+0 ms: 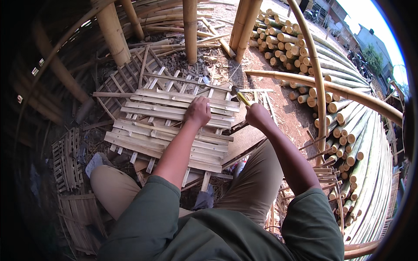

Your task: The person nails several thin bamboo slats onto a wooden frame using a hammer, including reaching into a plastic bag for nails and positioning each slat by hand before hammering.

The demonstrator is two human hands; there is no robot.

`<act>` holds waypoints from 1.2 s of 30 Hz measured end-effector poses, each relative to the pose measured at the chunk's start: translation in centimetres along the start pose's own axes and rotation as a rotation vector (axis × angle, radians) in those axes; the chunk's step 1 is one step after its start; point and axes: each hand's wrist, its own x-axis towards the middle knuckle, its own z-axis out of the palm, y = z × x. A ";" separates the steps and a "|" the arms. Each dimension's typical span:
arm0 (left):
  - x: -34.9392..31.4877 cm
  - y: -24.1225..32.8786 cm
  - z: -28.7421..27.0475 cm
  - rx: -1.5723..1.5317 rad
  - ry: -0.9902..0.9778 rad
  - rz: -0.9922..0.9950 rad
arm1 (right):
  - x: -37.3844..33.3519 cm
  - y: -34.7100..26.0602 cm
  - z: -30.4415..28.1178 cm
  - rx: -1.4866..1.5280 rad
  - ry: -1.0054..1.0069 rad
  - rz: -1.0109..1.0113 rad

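In front of me lies a panel of pale split-bamboo slats (167, 138), laid side by side across thinner crosspieces. My left hand (199, 112) rests on the upper slats with its fingers curled and pressed together; what they pinch, if anything, is hidden. My right hand (257, 116) is closed round the yellow handle of a hammer (242, 97). The hammer's dark head points up and left, just beyond the right end of the slats. A board (244, 141) lies under the panel's right side, near my right knee.
Bamboo posts (190, 32) stand beyond the panel. A curved bamboo rail (348, 90) crosses at the right, before a large stack of cut bamboo poles (361, 143). Slatted pieces (67, 161) lie at the left, and bamboo scraps (213, 58) litter the ground ahead.
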 end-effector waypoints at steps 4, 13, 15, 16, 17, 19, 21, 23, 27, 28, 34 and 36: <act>0.8 0.4 -0.2 0.033 -0.041 -0.008 | 0.2 -0.4 -2.5 0.062 0.068 -0.065; 0.7 0.6 -0.5 0.021 -0.089 0.012 | 0.0 -1.2 -2.1 -0.059 -0.128 -0.051; 0.9 1.2 -0.6 0.024 -0.097 -0.010 | 0.2 -1.3 -3.2 -0.054 -0.104 -0.027; 0.8 1.1 -0.5 0.032 -0.104 -0.035 | 0.5 -1.9 -4.1 -0.048 -0.075 -0.073; 0.7 0.9 -0.5 0.034 -0.109 -0.035 | 0.6 -2.5 -5.1 -0.016 -0.031 -0.065; 0.5 0.2 -0.4 0.024 -0.022 0.030 | 0.8 -4.0 -7.3 0.077 0.104 -0.137; 0.5 -0.1 -0.1 0.011 -0.015 0.022 | 0.3 -5.2 -9.2 0.202 0.290 -0.202; 0.7 -0.4 -0.1 -0.003 -0.004 0.012 | -0.3 -5.0 -7.9 0.273 0.370 -0.233; 0.9 0.0 0.6 -0.031 -0.033 0.002 | 0.3 0.3 -0.7 -0.093 -0.034 -0.135; 0.6 -0.5 0.7 -0.042 -0.019 0.005 | 0.6 0.2 -1.0 -0.066 -0.057 -0.088; 0.5 -0.4 0.5 -0.044 -0.007 0.007 | 0.6 -1.2 -3.8 -0.005 -0.056 -0.054; 0.4 -0.3 0.3 -0.041 -0.002 -0.010 | 0.3 -1.3 -3.5 0.010 -0.071 -0.054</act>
